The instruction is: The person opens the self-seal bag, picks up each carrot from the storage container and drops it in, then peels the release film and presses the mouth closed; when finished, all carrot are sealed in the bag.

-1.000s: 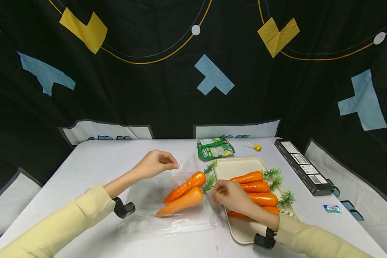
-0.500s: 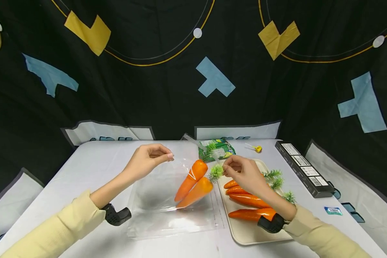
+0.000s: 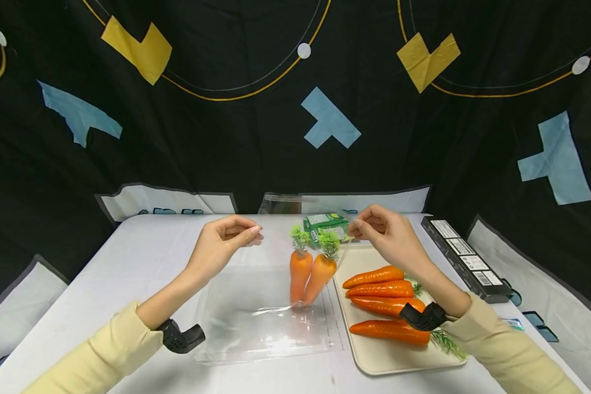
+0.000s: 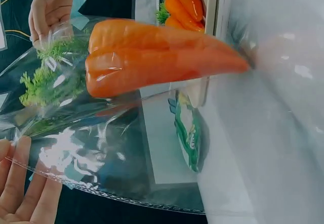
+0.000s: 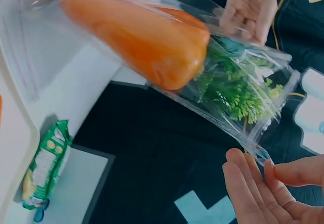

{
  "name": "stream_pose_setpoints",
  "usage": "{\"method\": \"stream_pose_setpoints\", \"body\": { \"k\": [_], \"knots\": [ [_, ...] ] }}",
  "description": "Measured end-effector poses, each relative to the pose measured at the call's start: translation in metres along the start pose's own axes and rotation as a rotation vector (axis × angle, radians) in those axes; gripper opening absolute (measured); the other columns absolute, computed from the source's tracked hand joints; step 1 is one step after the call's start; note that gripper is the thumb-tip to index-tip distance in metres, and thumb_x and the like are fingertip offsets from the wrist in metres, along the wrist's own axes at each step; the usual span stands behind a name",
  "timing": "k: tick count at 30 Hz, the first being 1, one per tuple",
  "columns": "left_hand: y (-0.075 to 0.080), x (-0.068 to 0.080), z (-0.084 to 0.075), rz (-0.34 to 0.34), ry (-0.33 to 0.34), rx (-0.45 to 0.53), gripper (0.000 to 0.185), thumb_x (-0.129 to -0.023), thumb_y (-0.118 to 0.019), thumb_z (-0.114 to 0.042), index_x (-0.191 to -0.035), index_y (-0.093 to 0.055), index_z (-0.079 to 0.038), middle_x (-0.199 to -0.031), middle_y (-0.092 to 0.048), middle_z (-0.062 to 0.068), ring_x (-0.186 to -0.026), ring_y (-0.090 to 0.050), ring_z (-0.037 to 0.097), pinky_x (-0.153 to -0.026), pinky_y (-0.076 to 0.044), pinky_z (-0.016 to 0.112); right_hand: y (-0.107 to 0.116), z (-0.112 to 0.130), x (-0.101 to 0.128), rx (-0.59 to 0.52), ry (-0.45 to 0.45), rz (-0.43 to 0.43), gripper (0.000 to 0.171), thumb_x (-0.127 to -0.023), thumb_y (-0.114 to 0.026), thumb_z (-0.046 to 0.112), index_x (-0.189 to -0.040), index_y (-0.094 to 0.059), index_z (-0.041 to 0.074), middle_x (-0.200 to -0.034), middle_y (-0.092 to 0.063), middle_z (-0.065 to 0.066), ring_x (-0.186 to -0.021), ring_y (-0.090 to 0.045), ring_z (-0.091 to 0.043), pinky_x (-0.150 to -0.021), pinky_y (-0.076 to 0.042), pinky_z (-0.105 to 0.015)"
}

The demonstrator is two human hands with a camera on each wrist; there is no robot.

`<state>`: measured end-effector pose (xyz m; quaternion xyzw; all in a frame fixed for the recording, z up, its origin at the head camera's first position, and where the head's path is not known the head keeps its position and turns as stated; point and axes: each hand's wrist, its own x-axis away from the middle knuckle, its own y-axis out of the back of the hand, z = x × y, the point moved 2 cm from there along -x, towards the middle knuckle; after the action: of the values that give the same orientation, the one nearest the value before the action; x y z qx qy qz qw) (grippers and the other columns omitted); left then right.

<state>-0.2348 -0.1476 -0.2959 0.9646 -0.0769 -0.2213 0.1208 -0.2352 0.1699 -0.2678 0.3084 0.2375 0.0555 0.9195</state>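
A clear plastic bag (image 3: 266, 317) is held up by its open end, its lower part lying on the white table (image 3: 143, 257). Two orange carrots (image 3: 307, 276) with green tops stand upright inside it, tips down. My left hand (image 3: 226, 241) pinches the bag's left top corner and my right hand (image 3: 381, 230) pinches the right one. The left wrist view shows the carrots (image 4: 157, 57) in the bag and my left fingers (image 4: 20, 188) on its edge. In the right wrist view a carrot (image 5: 136, 37) lies in the bag, whose corner my right fingers (image 5: 253, 188) pinch.
A beige tray (image 3: 374, 355) at the right holds several more carrots (image 3: 381, 301). Behind the bag lies a green snack packet (image 3: 325, 223), with a yellow lollipop (image 3: 393, 225) further right. A long black box (image 3: 465, 257) runs along the table's right side. A black patterned curtain hangs behind.
My right hand left the tray, took the bag's right corner and rose. The bag's open end lifted, and the two carrots swung from lying flat to standing upright.
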Motion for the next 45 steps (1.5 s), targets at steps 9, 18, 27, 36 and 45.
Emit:
{"method": "stream_pose_setpoints", "body": {
  "k": [9,18,27,36,45],
  "knots": [
    [-0.003,0.004,0.0,-0.059,-0.005,0.125,0.022,-0.093,-0.066,-0.014,-0.105,-0.065,0.004,-0.099,-0.071,0.015,-0.084,-0.071,0.024,-0.076,-0.058,0.036,0.02,0.014,-0.011,0.008,0.036,-0.013,0.015,-0.099,-0.058,0.018,-0.101,-0.063,0.004,-0.099,-0.072,-0.01,-0.088,-0.071,-0.021,-0.083,-0.056,-0.039],
    [-0.005,0.008,0.006,-0.083,0.004,0.175,0.026,-0.093,-0.066,-0.017,-0.106,-0.063,0.005,-0.103,-0.071,0.012,-0.085,-0.071,0.027,-0.078,-0.057,0.037,0.022,0.02,-0.02,-0.018,0.071,-0.015,0.014,-0.099,-0.058,0.017,-0.099,-0.063,0.003,-0.099,-0.071,-0.01,-0.086,-0.07,-0.019,-0.079,-0.057,-0.029],
    [-0.008,0.014,0.015,-0.08,-0.014,0.19,0.024,-0.096,-0.062,-0.015,-0.109,-0.059,0.005,-0.11,-0.069,0.015,-0.091,-0.07,0.025,-0.08,-0.056,0.037,0.015,0.01,-0.022,-0.176,0.048,0.081,0.019,-0.099,-0.056,0.016,-0.102,-0.06,-0.002,-0.103,-0.07,-0.015,-0.093,-0.068,-0.027,-0.08,-0.056,-0.027],
    [-0.012,0.013,0.017,-0.079,-0.078,0.194,0.023,-0.097,-0.059,-0.012,-0.114,-0.058,0.003,-0.111,-0.068,0.019,-0.094,-0.069,0.029,-0.081,-0.056,0.037,0.017,0.007,-0.023,-0.172,0.046,0.101,0.021,-0.099,-0.056,0.018,-0.104,-0.06,-0.002,-0.104,-0.069,-0.015,-0.092,-0.068,-0.022,-0.082,-0.056,-0.029],
    [-0.015,0.011,0.012,-0.117,-0.138,0.154,0.021,-0.096,-0.06,-0.01,-0.112,-0.065,0.003,-0.107,-0.07,0.018,-0.09,-0.07,0.032,-0.076,-0.058,0.036,0.02,0.014,-0.025,-0.128,0.07,0.086,0.019,-0.098,-0.059,0.016,-0.106,-0.062,-0.001,-0.102,-0.07,-0.014,-0.089,-0.069,-0.017,-0.081,-0.055,-0.025]
  ]
}}
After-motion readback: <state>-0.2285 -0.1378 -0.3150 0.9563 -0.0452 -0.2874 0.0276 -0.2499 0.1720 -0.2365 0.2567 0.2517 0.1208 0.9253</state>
